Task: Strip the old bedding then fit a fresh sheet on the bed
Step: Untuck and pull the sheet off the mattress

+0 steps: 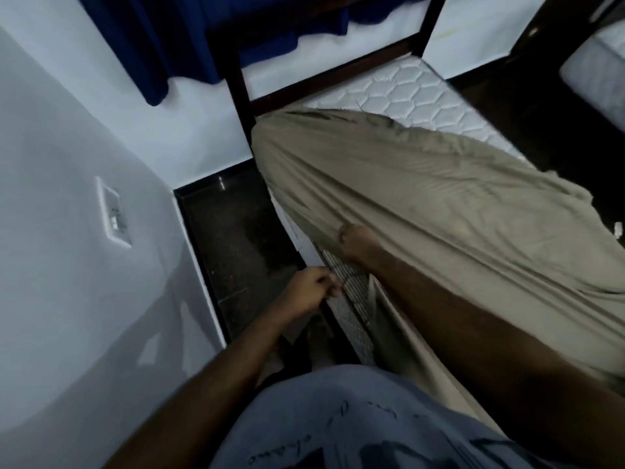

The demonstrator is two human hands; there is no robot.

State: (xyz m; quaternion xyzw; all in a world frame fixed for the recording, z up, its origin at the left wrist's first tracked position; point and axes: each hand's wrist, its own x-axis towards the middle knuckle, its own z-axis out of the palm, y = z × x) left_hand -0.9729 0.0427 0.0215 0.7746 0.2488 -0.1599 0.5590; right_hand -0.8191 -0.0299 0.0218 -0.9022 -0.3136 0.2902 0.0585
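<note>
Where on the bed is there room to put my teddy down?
The bare mattress corner beside the dark bed frame is free. The tan sheet covers the rest, bunched where the right hand grips it. The left hand crowds the near edge.

Pale walls (67,137) meet in a corner above a dark, glossy floor (233,238), and a white switch plate (114,213) is set in the left wall. Deep blue curtains (162,38) hang at the top, beside a dark wooden bunk frame (241,96). The light is dim and bluish.
</note>
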